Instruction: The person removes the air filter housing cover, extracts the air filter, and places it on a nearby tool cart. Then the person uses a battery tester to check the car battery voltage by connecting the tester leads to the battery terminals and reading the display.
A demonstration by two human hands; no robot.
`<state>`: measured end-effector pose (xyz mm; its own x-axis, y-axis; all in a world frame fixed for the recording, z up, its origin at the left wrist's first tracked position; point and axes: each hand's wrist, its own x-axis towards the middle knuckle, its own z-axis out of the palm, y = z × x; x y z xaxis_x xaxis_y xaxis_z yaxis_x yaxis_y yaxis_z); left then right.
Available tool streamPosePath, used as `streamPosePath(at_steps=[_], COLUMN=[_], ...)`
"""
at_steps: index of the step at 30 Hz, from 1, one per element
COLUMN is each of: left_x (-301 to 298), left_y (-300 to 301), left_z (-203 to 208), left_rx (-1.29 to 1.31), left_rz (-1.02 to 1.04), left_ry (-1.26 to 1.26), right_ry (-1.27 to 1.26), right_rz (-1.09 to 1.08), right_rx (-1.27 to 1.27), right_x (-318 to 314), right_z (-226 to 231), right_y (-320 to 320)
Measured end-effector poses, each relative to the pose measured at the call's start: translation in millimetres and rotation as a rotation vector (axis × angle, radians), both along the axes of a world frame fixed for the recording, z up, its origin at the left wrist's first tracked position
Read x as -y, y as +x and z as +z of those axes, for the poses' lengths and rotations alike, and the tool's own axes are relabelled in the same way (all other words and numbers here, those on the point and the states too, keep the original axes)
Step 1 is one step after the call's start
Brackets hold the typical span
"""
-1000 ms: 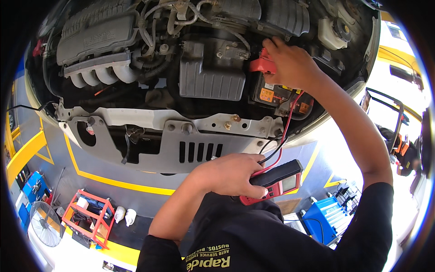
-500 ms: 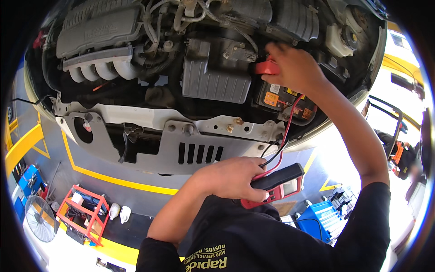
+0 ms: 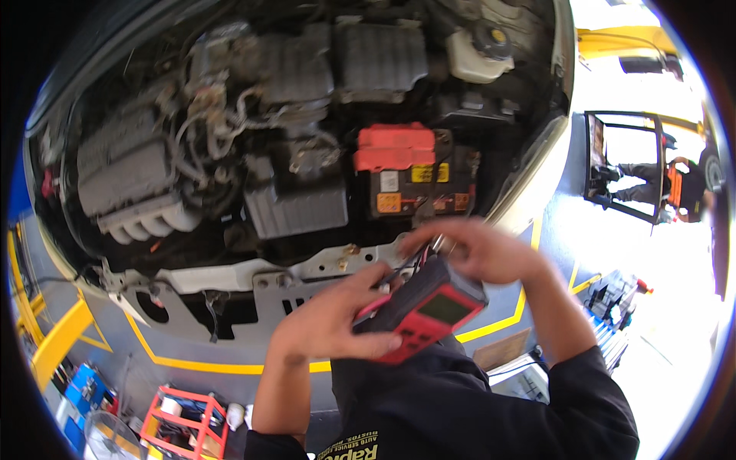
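My left hand is wrapped round a red and black handheld battery tester, its small screen facing up. At the tester's top end, my right hand curls its fingers around the test leads; they are partly hidden and smeared by motion. Part of a pink-red lead shows beside the left fingers. Beyond both hands, in the engine bay, stands a car battery with orange and yellow labels. Over the battery's far left side lies a red plastic terminal cover, with no hand touching it.
A black ribbed airbox sits left of the battery, and a white reservoir beyond it. The front crossmember runs before me. A red cart and a fan stand lower left. Another person is at far right.
My right hand has left the red cover and the battery and come back to the tester's top end. The tester is raised and tilted. The view has shifted right.
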<state>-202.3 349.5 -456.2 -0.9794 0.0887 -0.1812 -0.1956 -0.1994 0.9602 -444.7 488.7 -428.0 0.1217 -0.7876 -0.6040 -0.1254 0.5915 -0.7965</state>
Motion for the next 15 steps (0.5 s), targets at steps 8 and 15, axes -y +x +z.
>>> streamPosePath(at_steps=[8,15], left_x=[5,-26], left_y=[-53,-48], left_z=[72,89], left_rx=[0.120,0.314], left_rz=[-0.463,-0.061], left_ry=[-0.496,-0.659], right_ry=[-0.050,-0.093], right_rz=[-0.132,-0.623], right_rx=[0.277,0.489], right_x=[-64,-92], right_z=[-11,-18], right_y=[26,0])
